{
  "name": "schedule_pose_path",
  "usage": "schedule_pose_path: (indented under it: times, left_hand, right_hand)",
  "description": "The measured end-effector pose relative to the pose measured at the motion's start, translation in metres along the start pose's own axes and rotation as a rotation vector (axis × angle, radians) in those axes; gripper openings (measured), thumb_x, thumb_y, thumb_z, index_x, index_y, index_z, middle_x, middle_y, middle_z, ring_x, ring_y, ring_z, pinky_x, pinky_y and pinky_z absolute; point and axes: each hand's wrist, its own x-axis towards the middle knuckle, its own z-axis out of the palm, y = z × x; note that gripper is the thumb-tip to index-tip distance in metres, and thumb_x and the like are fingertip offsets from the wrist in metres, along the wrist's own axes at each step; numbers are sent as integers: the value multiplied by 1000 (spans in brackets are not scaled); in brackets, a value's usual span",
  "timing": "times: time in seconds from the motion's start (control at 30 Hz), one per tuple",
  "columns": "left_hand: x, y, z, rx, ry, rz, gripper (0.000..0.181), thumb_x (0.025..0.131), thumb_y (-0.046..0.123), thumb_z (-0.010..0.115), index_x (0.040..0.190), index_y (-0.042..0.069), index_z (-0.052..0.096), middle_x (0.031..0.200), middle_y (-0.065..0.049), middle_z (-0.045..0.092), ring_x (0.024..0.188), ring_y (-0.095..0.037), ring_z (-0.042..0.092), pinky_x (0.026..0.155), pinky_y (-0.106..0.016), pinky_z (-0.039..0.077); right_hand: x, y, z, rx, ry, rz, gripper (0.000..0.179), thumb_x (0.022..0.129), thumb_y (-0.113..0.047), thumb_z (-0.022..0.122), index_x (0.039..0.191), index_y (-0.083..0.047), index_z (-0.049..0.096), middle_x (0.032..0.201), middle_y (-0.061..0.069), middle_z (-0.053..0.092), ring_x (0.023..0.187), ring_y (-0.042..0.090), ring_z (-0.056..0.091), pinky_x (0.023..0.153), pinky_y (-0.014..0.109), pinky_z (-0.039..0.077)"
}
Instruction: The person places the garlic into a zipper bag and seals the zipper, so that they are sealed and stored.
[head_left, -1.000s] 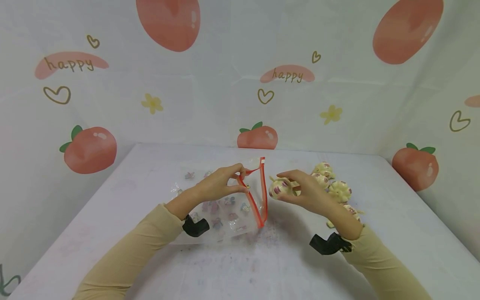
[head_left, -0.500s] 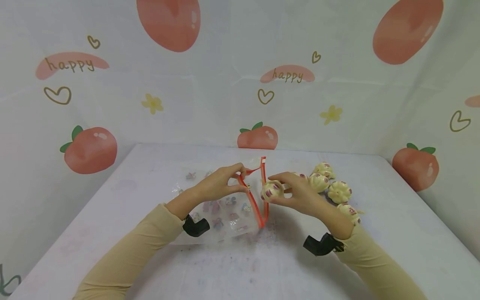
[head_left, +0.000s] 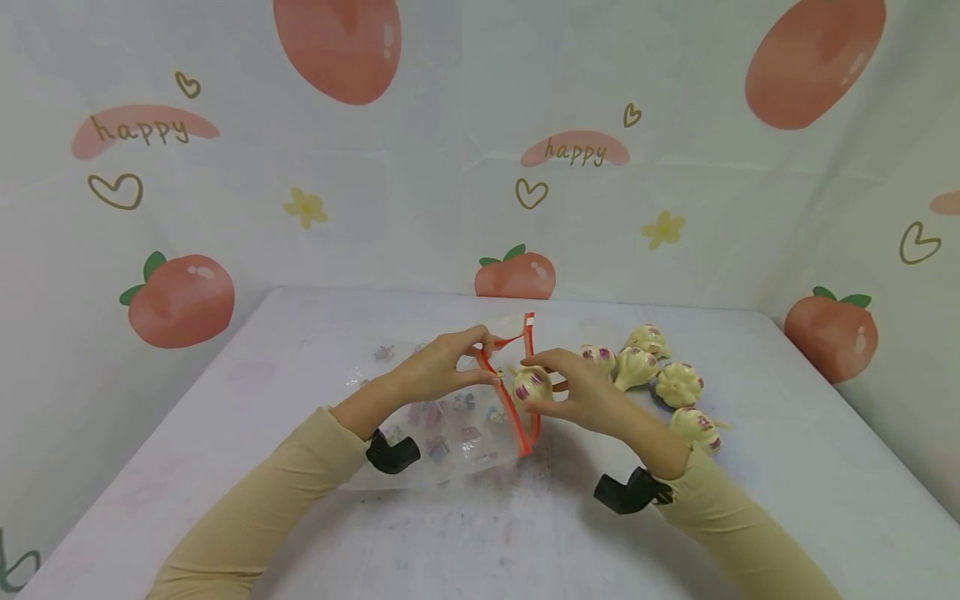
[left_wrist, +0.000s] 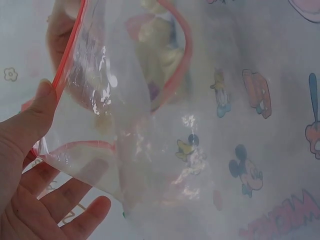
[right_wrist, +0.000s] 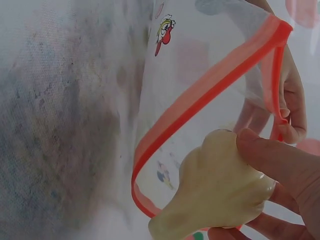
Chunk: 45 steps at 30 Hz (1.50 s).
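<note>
A clear zip bag (head_left: pixel 450 442) with cartoon prints and a red-orange zip edge lies on the table, its mouth spread toward the right. My left hand (head_left: pixel 446 362) pinches the bag's zip edge between thumb and fingers; the left wrist view shows the thumb (left_wrist: pixel 45 97) on the red strip. In my right hand (head_left: pixel 581 392) is a garlic bulb (head_left: pixel 531 387), pale with purple streaks, gripped by thumb and fingers right at the bag's mouth. The right wrist view shows this garlic bulb (right_wrist: pixel 220 185) in front of the red-rimmed opening, its stem pointing down and left.
Several more garlic bulbs (head_left: pixel 679 384) lie in a loose group on the right of the white table (head_left: pixel 480 542). A white backdrop (head_left: pixel 420 208) with fruit prints stands behind the table. Black bands (head_left: pixel 626 492) sit on both wrists.
My right hand has moved left, bringing the garlic bulb from beside the bag to its mouth. More of the loose bulbs show behind it. The left hand stays on the zip edge.
</note>
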Motion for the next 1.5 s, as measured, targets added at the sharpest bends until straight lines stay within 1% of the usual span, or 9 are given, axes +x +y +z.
schedule_pose_path:
  times: [0.2, 0.37, 0.47, 0.73, 0.87, 1.03, 1.23, 1.33, 1.5]
  left_hand:
    - [0, 1, 0, 5, 6, -15, 32, 82, 22, 71, 95, 12, 44, 124, -7, 59, 112, -28, 61, 92, -40, 52]
    - [1, 1, 0, 22, 13, -12, 32, 82, 23, 71, 95, 12, 44, 120, -7, 60, 112, -28, 62, 92, -40, 52]
    - [1, 1, 0, 27, 11, -7, 31, 83, 23, 70, 96, 11, 45, 122, -8, 60, 112, -28, 61, 92, -40, 52]
    - [1, 4, -2, -24, 9, 10, 30, 83, 20, 70, 95, 10, 45, 125, -9, 59, 111, -27, 62, 93, -43, 51]
    - [1, 6, -4, -38, 19, 18, 29, 83, 18, 70, 93, 10, 45, 126, -9, 60, 111, -26, 62, 97, -44, 48]
    - [2, 5, -6, -46, 46, 50, 28, 83, 16, 70, 93, 9, 45, 119, -10, 61, 111, -31, 61, 97, -45, 48]
    - [3, 7, -10, -51, 75, 69, 29, 82, 13, 71, 94, 9, 44, 119, -8, 62, 107, -30, 63, 88, -39, 53]
    - [3, 9, -12, -54, 88, 74, 29, 82, 11, 71, 94, 8, 44, 120, -9, 62, 106, -29, 63, 86, -39, 53]
    - [2, 11, -14, -47, 95, 73, 28, 82, 11, 70, 94, 8, 45, 122, -9, 62, 105, -26, 64, 90, -42, 52]
  right_hand:
    - [2, -1, 3, 18, -32, 12, 51, 77, -18, 77, 121, -1, 57, 118, 12, 60, 104, 26, 58, 78, 33, 57]
    - [4, 0, 6, 20, -43, -11, 50, 78, -17, 75, 121, 0, 57, 118, 13, 61, 102, 26, 58, 77, 31, 57]
    - [5, 0, 7, 22, -43, -29, 48, 79, -14, 75, 121, 1, 57, 116, 14, 62, 101, 26, 58, 76, 31, 57]
    - [7, -1, 11, -2, -42, -59, 43, 79, -8, 73, 119, -2, 58, 112, 12, 63, 93, 21, 58, 73, 26, 57]
    - [8, -2, 13, -29, -48, -46, 40, 80, -4, 69, 119, -4, 59, 112, 11, 64, 92, 20, 59, 71, 23, 56]
    - [9, -2, 15, 7, -71, -15, 39, 82, -2, 65, 120, -3, 57, 116, 13, 63, 100, 26, 62, 74, 25, 56]
    - [10, -2, 16, 10, -89, 42, 45, 81, -12, 72, 122, -1, 56, 120, 15, 62, 104, 30, 63, 79, 31, 57]
    - [10, -2, 17, 13, -97, 64, 49, 80, -15, 74, 123, 0, 56, 120, 16, 62, 104, 31, 63, 79, 33, 57]
    - [11, -1, 18, 9, -102, 77, 48, 79, -15, 75, 121, 0, 57, 119, 17, 62, 102, 31, 64, 79, 34, 57]
